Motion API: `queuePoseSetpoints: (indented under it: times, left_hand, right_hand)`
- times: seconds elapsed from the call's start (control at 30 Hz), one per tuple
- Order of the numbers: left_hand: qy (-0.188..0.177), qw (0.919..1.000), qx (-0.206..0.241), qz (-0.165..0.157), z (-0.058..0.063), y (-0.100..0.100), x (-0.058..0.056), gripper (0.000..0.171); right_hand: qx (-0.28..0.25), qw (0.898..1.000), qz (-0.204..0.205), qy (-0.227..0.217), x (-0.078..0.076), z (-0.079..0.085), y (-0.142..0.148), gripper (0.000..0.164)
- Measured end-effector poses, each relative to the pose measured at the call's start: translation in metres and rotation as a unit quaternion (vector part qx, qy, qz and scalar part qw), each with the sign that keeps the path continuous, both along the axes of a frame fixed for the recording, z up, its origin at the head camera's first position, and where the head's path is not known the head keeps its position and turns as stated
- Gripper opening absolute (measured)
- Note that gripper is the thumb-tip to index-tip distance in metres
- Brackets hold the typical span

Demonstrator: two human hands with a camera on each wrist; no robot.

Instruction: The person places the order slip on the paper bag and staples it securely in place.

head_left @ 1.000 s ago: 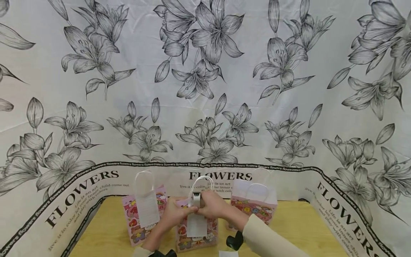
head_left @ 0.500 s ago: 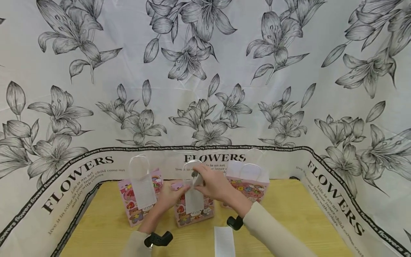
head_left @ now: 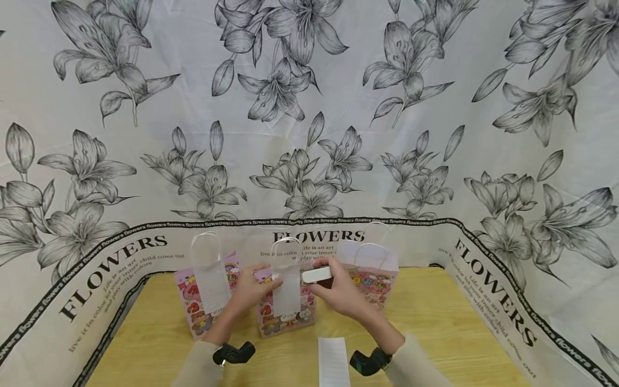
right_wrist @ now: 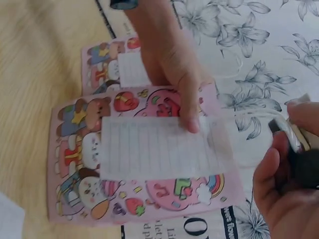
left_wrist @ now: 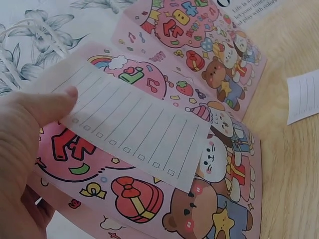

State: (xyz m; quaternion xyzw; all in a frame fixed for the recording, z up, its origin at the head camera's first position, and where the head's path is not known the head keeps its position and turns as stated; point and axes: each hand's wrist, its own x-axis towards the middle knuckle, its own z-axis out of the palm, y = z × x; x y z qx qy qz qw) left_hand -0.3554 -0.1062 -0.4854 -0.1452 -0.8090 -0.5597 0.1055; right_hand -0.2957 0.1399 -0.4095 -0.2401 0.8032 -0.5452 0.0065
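Note:
The middle pink gift bag (head_left: 268,321), printed with cartoon animals, stands upright with a lined white paper slip (head_left: 287,296) hanging over its front. My left hand (head_left: 250,293) pinches the bag's top left edge, its thumb (left_wrist: 60,105) pressing on the slip. In the left wrist view, checkbox squares run along one edge of the slip (left_wrist: 139,130). To the right of the bag, my right hand (head_left: 342,290) grips a small white and dark stapler (head_left: 316,275), apart from the slip. The stapler is partly hidden by fingers in the right wrist view.
A second pink bag (head_left: 193,317) with a lined slip (head_left: 213,287) stands at the left. Another pink bag (head_left: 377,282) is behind my right hand. A loose lined slip (head_left: 333,360) lies on the wooden table (head_left: 435,333) in front.
My right hand has drawn the stapler away from the top of the slip, to the right. The left hand stays at the bag's edge. The head view has tilted down.

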Motion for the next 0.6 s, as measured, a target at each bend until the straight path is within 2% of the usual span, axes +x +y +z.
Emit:
queuePoseSetpoints:
  times: [0.07,0.13,0.23,0.3,0.4,0.47,0.6]
  left_hand:
    - [-0.004,1.0000,-0.006,-0.006,0.001,-0.002,0.000,0.041]
    - [-0.011,0.9997,-0.001,-0.020,0.001,-0.002,-0.001,0.033]
    - [-0.011,0.9996,-0.008,-0.027,0.003,-0.001,-0.005,0.025]
    - [-0.012,0.9996,-0.013,-0.022,0.004,-0.001,-0.009,0.028]
    - [-0.012,0.9997,-0.022,0.001,0.002,-0.001,-0.009,0.043]
    - [-0.014,0.9995,-0.015,0.023,0.002,-0.001,-0.005,0.055]
    - [-0.005,0.9975,-0.007,0.070,-0.003,0.002,0.013,0.073]
  right_hand:
    - [0.015,1.000,-0.004,0.021,0.006,-0.005,0.004,0.038]
    - [0.040,0.997,-0.024,0.058,0.011,-0.011,0.007,0.030]
    - [0.072,0.989,-0.062,0.113,0.017,-0.022,0.014,0.022]
    - [0.082,0.984,-0.081,0.134,0.021,-0.031,0.019,0.020]
    - [0.090,0.983,-0.099,0.128,0.027,-0.048,0.028,0.020]
    - [0.105,0.981,-0.112,0.117,0.031,-0.059,0.035,0.022]
    - [0.145,0.975,-0.144,0.084,0.043,-0.082,0.055,0.022]
